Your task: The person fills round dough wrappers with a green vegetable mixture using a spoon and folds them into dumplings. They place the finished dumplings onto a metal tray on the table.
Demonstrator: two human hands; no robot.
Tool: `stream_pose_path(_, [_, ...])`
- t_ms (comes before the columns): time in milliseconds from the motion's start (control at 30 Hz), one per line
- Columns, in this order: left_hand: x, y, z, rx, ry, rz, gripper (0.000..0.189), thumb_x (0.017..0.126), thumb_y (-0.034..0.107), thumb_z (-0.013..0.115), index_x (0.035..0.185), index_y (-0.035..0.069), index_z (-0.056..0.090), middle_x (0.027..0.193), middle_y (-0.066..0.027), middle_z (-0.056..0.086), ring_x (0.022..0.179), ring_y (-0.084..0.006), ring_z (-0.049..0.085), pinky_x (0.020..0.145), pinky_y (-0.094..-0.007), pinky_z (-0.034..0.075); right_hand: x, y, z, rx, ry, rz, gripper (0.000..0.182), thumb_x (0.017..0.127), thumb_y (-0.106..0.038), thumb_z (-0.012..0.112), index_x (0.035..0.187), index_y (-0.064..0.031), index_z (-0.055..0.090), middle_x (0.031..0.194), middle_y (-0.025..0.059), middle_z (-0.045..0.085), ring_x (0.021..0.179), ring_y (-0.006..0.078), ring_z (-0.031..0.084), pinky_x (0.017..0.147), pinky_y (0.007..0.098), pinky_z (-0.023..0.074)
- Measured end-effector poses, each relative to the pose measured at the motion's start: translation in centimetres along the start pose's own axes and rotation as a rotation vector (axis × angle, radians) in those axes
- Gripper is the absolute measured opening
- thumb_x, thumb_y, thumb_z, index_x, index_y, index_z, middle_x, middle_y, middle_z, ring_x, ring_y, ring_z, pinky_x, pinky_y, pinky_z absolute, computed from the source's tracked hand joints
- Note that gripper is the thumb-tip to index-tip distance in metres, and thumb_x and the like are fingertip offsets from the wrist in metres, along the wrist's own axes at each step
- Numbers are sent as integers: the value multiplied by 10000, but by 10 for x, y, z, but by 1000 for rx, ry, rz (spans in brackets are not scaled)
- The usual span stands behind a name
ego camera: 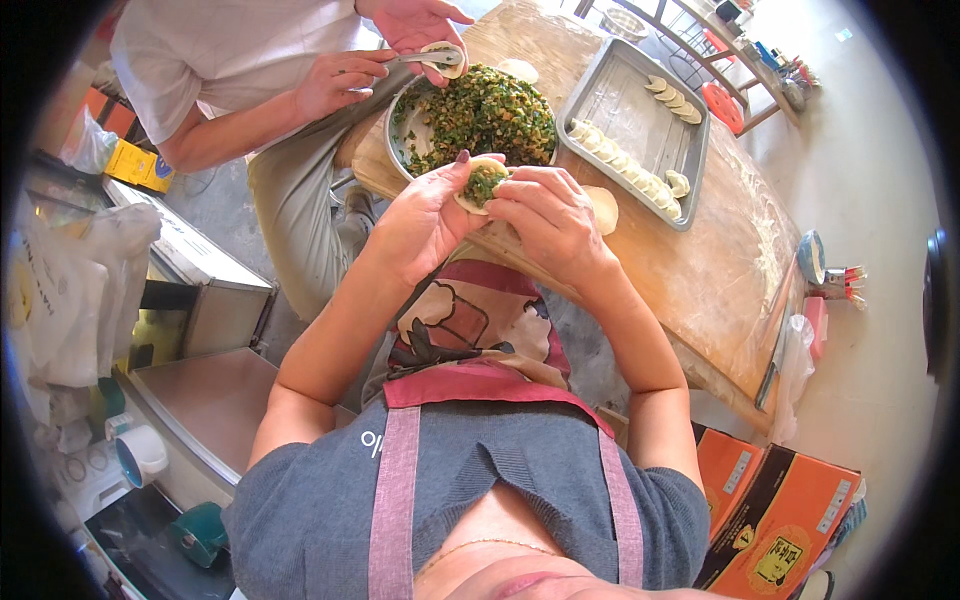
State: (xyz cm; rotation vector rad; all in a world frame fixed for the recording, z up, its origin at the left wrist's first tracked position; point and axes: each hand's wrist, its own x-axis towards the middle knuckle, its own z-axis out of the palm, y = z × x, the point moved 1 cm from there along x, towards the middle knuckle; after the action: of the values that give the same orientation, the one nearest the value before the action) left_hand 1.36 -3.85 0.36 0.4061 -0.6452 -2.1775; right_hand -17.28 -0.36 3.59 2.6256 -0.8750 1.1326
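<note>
My left hand [431, 214] holds a round dumpling wrapper [474, 201] topped with green and orange chopped filling [486, 182]. The fingers of my right hand [551, 214] pinch the wrapper's right edge. Just beyond my hands stands a round metal bowl [396, 154] heaped with chopped filling. One flat wrapper [602, 210] lies on the wooden table beside my right hand, and another [517, 70] lies behind the bowl. To the right, a rectangular metal tray [637, 97] holds rows of folded dumplings [619, 161].
Across the bowl, a co-worker's hands hold a spoon [431, 57] and a filled wrapper [444, 67]. Flour dusts the wooden table [720, 277]. A knife [772, 367] and plastic bag [795, 367] are at its right edge. Orange cartons [787, 510] stand below, right.
</note>
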Motion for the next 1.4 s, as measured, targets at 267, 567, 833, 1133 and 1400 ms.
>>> stream_pose_path(267, [-9,-5,15,136,-8,-53,304,1066,218,551,1244,-15,633,1135,-86,685,1009,-155,679,938,-332,581,18,-16,-17,150,63,202,175,722,-35,748,889,-65,710,876,65,627,790,256,616,703,376,522])
stream_pose_path(567, [-3,-8,22,139,-4,-31,445,1094,358,447,1237,-32,606,1182,-103,666,1100,-196,667,997,-389,575,11,-18,3,107,253,532,109,759,-5,726,864,-32,715,825,110,612,746,294,617,665,396,513])
stream_pose_path(833, [7,-3,19,490,-146,30,410,994,180,680,1326,-34,571,1145,-30,661,1035,-72,630,928,-249,529,17,-6,-5,-35,178,464,142,740,2,706,868,-56,730,863,84,642,809,300,622,730,416,512])
stream_pose_path(1133, [1,2,23,1140,19,325,314,955,23,649,1266,-13,623,1069,-45,686,896,-67,655,758,-231,541,25,-2,-8,-15,81,438,96,796,16,632,881,-19,659,872,137,591,865,356,564,791,448,472])
stream_pose_path(1400, [-18,-1,22,620,-6,313,357,1007,70,614,1350,-23,573,1130,-101,692,956,-152,674,809,-285,538,15,-21,-28,218,291,539,135,889,20,656,1016,-4,697,940,137,633,816,276,642,681,350,515])
